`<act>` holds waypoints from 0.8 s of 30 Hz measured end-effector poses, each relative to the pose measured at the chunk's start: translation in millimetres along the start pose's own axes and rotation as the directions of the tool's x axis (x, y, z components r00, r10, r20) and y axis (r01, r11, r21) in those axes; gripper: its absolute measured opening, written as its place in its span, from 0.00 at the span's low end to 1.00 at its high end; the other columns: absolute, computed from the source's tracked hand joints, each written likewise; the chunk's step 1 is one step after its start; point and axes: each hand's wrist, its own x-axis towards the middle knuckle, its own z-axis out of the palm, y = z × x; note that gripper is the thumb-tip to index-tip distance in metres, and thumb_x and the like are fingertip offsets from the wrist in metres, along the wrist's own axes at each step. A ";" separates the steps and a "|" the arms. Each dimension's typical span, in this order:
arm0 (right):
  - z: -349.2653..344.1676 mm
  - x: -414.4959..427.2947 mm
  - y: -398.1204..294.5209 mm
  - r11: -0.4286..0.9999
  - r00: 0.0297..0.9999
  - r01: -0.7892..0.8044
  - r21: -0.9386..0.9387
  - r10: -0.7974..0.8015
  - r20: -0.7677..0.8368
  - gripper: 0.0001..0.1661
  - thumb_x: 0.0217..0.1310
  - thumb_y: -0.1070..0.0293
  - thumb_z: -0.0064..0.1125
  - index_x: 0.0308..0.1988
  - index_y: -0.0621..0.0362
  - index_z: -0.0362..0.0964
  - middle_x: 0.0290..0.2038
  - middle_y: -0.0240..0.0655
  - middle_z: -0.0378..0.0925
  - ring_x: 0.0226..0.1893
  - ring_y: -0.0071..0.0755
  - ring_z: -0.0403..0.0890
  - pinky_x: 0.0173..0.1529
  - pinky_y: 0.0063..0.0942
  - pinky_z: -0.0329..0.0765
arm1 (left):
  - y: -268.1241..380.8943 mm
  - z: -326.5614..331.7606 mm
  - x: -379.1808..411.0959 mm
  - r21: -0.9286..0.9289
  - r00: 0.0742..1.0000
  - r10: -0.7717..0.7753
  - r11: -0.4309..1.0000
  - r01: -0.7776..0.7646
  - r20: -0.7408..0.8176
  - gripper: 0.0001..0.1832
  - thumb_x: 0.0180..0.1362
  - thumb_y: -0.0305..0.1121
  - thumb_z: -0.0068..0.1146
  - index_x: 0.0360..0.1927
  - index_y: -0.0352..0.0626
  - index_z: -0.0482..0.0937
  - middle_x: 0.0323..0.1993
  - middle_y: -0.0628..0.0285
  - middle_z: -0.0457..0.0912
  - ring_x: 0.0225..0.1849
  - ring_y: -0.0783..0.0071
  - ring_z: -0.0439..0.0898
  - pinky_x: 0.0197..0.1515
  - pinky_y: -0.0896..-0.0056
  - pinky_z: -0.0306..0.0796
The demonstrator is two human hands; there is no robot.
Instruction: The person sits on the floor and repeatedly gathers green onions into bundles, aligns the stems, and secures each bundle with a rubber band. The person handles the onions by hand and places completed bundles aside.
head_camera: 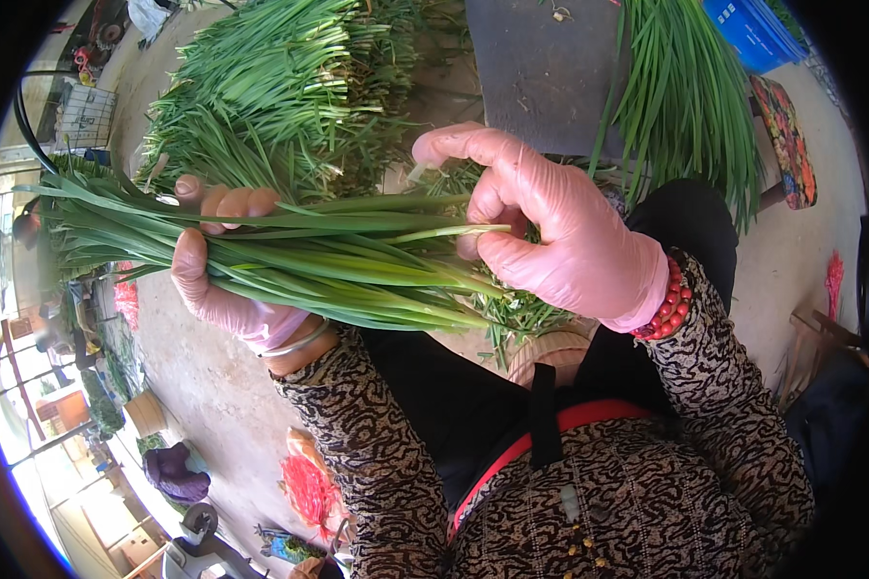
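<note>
My left hand (221, 271), in a thin pink glove, is closed around a bunch of long flat green leaves, likely garlic chives (318, 264), lying sideways before me. The pale stem ends point right. My right hand (543, 217), gloved the same way, is at those ends; its thumb and curled fingers meet around a pale stem at the bunch's edge. Its index finger reaches out over a small whitish scrap (418, 172). A big stack of the same greens (275, 79) lies beyond my left hand. More long leaves (684, 108) hang over a dark board's right side.
The dark board (550, 79) stands ahead, with a blue bucket (757, 32) and a flowered stool (786, 141) to its right. Leaf trimmings (521, 318) lie below my hands. Red plastic ties (310, 486) in a bag and a purple bag (176, 472) are on the floor at left.
</note>
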 end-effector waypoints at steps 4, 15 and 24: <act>-5.6 -1.2 1.2 0.999 0.999 0.036 0.039 -0.035 -0.019 0.35 0.53 0.87 0.53 0.62 0.59 0.61 0.40 0.30 0.77 0.25 0.12 0.72 0.34 0.14 0.71 | 3.8 -2.1 -1.0 0.016 0.999 0.022 1.000 -0.021 -0.027 0.19 0.54 0.26 0.57 0.49 0.38 0.67 0.26 0.67 0.73 0.30 0.76 0.73 0.44 0.66 0.67; -29.4 -7.5 -1.5 0.947 1.000 0.022 0.322 -0.022 -0.002 0.28 0.48 0.88 0.49 0.52 0.63 0.70 0.51 0.42 0.74 0.29 0.17 0.77 0.37 0.18 0.78 | 10.8 -5.4 -2.1 0.073 0.998 0.064 0.995 -0.062 -0.020 0.17 0.54 0.27 0.57 0.48 0.39 0.68 0.26 0.67 0.73 0.31 0.76 0.73 0.44 0.68 0.68; -62.0 -9.5 0.0 0.971 0.971 0.236 0.045 -0.238 0.037 0.08 0.57 0.73 0.50 0.33 0.59 0.77 0.28 0.31 0.77 0.35 0.29 0.77 0.48 0.29 0.71 | 21.1 -15.5 -4.0 -0.032 1.000 0.014 0.999 -0.014 0.005 0.18 0.55 0.26 0.57 0.48 0.40 0.67 0.27 0.68 0.71 0.33 0.76 0.73 0.46 0.65 0.68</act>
